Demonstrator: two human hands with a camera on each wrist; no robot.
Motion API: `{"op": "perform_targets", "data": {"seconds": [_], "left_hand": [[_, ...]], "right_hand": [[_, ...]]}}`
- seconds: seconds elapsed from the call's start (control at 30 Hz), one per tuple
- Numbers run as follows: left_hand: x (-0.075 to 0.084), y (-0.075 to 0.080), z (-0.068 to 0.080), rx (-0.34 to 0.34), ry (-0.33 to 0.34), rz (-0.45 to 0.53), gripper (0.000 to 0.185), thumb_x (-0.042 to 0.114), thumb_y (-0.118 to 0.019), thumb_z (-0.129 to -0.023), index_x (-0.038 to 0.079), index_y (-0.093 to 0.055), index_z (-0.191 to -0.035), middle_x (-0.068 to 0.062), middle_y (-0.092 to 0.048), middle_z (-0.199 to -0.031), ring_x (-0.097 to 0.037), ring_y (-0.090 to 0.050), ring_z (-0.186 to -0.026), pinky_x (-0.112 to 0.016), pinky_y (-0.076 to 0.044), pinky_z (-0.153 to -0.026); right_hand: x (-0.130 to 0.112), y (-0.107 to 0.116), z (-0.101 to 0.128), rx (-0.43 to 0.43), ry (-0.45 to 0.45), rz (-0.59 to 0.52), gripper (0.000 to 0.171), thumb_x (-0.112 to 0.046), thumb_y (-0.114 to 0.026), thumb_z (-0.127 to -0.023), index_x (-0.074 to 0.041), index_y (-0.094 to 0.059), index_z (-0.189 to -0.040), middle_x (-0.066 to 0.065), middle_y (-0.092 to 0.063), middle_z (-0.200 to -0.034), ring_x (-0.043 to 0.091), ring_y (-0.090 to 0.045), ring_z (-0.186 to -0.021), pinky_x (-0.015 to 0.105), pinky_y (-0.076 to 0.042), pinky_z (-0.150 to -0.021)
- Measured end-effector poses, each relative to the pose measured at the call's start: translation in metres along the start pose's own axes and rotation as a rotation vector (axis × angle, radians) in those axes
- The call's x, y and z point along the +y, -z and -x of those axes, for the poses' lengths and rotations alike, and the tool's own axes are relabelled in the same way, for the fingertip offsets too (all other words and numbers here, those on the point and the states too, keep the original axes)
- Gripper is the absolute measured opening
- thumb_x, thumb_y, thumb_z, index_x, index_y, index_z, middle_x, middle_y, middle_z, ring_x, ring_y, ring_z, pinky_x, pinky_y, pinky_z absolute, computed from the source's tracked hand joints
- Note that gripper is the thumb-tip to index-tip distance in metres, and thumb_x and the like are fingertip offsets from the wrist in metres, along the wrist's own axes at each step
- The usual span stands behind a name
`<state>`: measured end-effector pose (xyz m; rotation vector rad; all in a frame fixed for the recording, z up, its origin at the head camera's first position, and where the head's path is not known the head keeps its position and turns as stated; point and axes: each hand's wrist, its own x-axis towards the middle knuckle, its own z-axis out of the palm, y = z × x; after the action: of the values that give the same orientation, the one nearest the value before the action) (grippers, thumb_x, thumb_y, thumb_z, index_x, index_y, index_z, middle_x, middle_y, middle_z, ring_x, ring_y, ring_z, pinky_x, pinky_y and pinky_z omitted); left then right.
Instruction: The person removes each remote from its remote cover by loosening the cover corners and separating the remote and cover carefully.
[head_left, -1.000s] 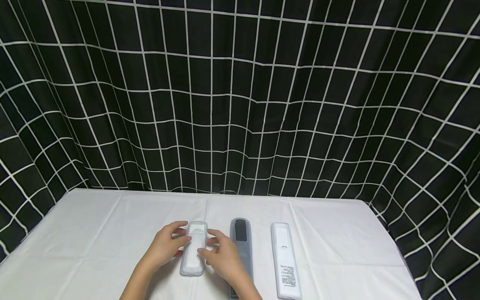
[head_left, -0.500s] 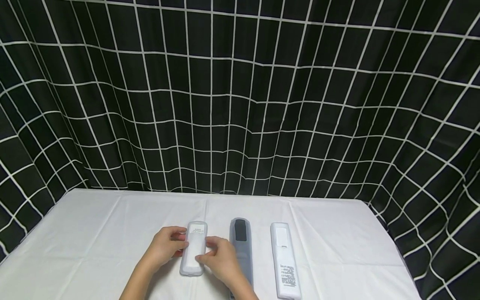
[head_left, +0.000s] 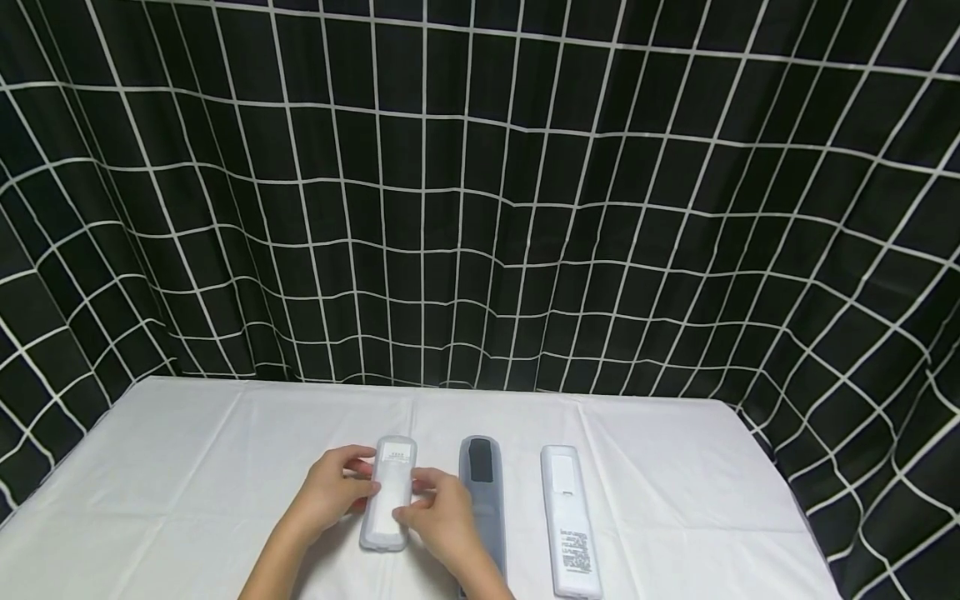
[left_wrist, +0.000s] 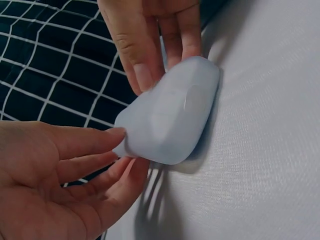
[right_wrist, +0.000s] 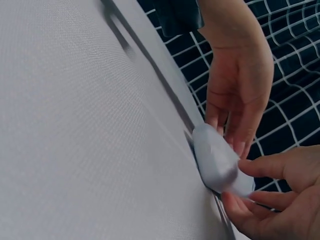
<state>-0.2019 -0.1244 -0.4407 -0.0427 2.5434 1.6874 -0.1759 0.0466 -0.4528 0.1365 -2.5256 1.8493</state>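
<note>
Fingers of left hand [head_left: 327,492] and right hand [head_left: 437,514] both pinch the white remote in its translucent silicone sleeve [head_left: 388,493]. Far end now tilted up off the white-clothed surface [head_left: 187,467]; lift has begun.

white tablecloth [head_left: 187,492] over table. grey-sleeved dark remote [head_left: 482,483] at centre, white remote [head_left: 567,517] well right of it, both lying lengthwise. black curtain with white grid [head_left: 480,192] behind.

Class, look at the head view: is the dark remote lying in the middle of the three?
Yes: the dark remote lies between two white ones.
</note>
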Motion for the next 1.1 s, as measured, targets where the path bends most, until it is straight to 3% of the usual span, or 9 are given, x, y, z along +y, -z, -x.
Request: {"op": "perform_targets", "data": {"seconds": [0.43, 0.67, 0.9, 1.1], "left_hand": [[0.0042, 0.0055, 0.0034, -0.045, -0.039, 0.065, 0.070, -0.012, -0.070, -0.079, -0.011, -0.050, -0.147, -0.017, -0.059, -0.105, -0.021, -0.061, -0.076, -0.038, -0.064, -0.070], [0.0060, 0.0079, 0.0050, -0.081, -0.061, 0.100, 0.070, -0.011, -0.069, -0.076, -0.008, -0.051, -0.144, -0.015, -0.057, -0.102, -0.021, -0.061, -0.075, -0.038, -0.063, -0.071], [0.0071, 0.0091, 0.0057, -0.094, -0.066, 0.099, 0.070, -0.011, -0.068, -0.076, -0.005, -0.050, -0.144, -0.016, -0.057, -0.106, -0.022, -0.062, -0.078, -0.040, -0.064, -0.073], [0.0088, 0.0090, 0.0061, -0.086, -0.070, 0.100, 0.069, -0.012, -0.068, -0.078, -0.005, -0.050, -0.144, -0.019, -0.059, -0.113, -0.022, -0.062, -0.078, -0.041, -0.064, -0.074]], "right_hand": [[-0.0039, 0.0000, -0.0017, 0.076, 0.010, -0.043, 0.052, 0.009, -0.078, -0.083, 0.016, -0.061, -0.132, 0.016, -0.072, -0.099, 0.014, -0.065, -0.076, 0.024, -0.061, -0.060], [-0.0024, -0.0003, -0.0029, 0.065, 0.018, -0.037, 0.046, 0.006, -0.077, -0.086, 0.013, -0.065, -0.129, 0.011, -0.070, -0.099, 0.014, -0.062, -0.078, 0.022, -0.058, -0.060], [-0.0047, -0.0013, -0.0010, 0.032, 0.022, -0.081, 0.045, 0.006, -0.076, -0.088, 0.010, -0.060, -0.130, 0.027, -0.068, -0.123, 0.032, -0.075, -0.096, 0.032, -0.064, -0.071], [-0.0040, -0.0016, -0.0008, 0.000, 0.051, -0.132, 0.046, 0.011, -0.074, -0.088, 0.009, -0.053, -0.129, 0.030, -0.067, -0.124, 0.036, -0.076, -0.093, 0.032, -0.065, -0.069]]}}
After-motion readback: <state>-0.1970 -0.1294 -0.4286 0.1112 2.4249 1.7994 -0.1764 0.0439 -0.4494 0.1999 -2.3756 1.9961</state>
